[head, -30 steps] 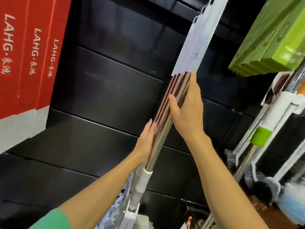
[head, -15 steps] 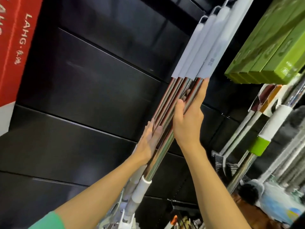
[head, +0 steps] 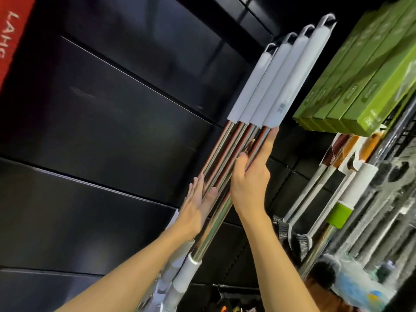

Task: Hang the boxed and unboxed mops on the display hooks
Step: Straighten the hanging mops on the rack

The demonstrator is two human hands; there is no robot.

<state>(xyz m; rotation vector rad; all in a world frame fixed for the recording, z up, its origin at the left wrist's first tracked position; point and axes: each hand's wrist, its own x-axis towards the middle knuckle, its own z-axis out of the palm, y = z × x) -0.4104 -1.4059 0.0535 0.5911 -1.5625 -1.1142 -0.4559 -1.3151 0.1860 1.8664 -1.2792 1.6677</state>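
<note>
White capital letters "LAH", with part of a further letter below them, run down the red box (head: 15, 34) at the upper left edge. The green boxes (head: 369, 86) at the upper right carry small oval labels and a white mark, and one white mop grip (head: 281, 104) carries a small dark mark; all are too blurred to read.

Chrome mop poles (head: 216, 176) w/ white grips (head: 265, 86); green boxes (head: 371, 79).
</note>
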